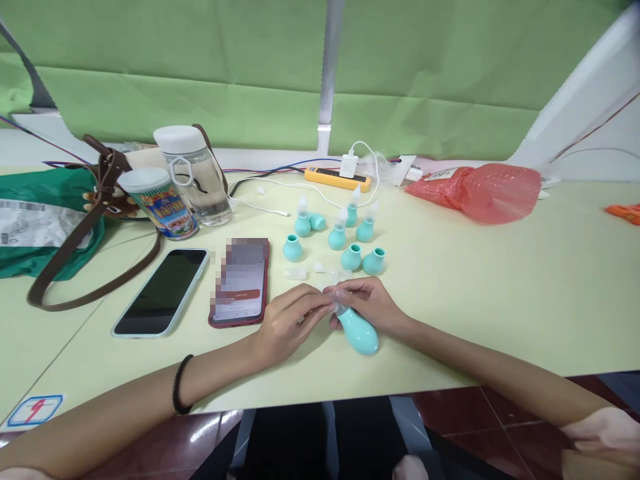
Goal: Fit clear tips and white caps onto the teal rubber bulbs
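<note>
My right hand (pixel 367 301) is closed round the neck of a teal rubber bulb (pixel 359 331) that rests on the pale table (pixel 500 280). My left hand (pixel 290 319) pinches the clear tip at the bulb's top, fingertips meeting the right hand's. Just beyond the hands lie loose clear tips (pixel 300 273). Further back stand several more teal bulbs (pixel 350 257), some with clear tips fitted (pixel 339 233), some open-topped.
Two phones lie left of my hands: a dark-screened one (pixel 163 291) and a red-cased one (pixel 241 282). Behind them stand a printed cup (pixel 160 203), a clear water bottle (pixel 196 175) and a brown-strapped bag (pixel 95 200). A yellow power strip (pixel 337 177) and red plastic bag (pixel 480 190) sit at the back.
</note>
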A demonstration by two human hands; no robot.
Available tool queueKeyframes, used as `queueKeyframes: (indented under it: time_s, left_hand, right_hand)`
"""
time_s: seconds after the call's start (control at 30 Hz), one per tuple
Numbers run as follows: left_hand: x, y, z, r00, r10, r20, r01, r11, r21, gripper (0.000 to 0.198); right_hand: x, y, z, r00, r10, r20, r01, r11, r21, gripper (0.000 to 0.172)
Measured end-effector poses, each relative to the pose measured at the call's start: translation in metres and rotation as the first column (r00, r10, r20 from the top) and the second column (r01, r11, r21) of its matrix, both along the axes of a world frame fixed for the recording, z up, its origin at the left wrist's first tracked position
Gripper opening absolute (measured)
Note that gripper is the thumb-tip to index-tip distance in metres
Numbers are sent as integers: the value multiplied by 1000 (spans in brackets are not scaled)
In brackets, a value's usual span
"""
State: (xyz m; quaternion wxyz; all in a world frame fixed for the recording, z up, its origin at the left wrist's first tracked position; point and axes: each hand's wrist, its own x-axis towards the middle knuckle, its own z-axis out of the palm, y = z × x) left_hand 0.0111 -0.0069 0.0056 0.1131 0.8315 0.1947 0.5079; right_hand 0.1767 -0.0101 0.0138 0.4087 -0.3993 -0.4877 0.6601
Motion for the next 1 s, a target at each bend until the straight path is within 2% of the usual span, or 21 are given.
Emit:
queueKeyframes:
  time_s: [0.13,0.27,0.33,0.5,0.6,0.7,0.83,0.93,1.0]
  left_hand:
    - [-2,4,-1,999,-25,-27,27,997,68,18]
    - [-4,7,-8,992,43,-117,-16,975,219,22]
    - [-5,8,-10,982,110,-155,-58,951,305,24]
    - [-8,8,-7,938,264,-224,-134,873,468,23]
    - [-9,8,-3,924,280,-259,-106,841,531,23]
    - [-9,9,-2,942,222,-250,-87,885,457,21]
    - [-5,9,0,994,23,-104,-3,983,183,17]
    - [-4,8,1,1000,-26,4,26,1000,7,20]
    - [-3,7,2,999,-18,35,19,999,-37,23]
  right_hand:
    - [-1,-1,0,999,-38,-22,37,997,-70,27]
    - [-2,-1,-1,996,-63,-56,56,992,-116,30]
    - [-2,-2,-2,997,-28,-75,19,993,-114,34]
    - [3,-3,-1,976,173,-135,-181,982,-49,38]
    - [3,-5,0,979,173,-105,-173,985,14,37]
    - [2,-6,0,994,104,-27,-102,992,72,37]
    - [1,-7,0,998,60,14,-62,987,145,37]
    - [1,-7,0,997,74,12,-75,980,183,36]
    - [1,-8,-1,997,73,6,-73,977,199,34]
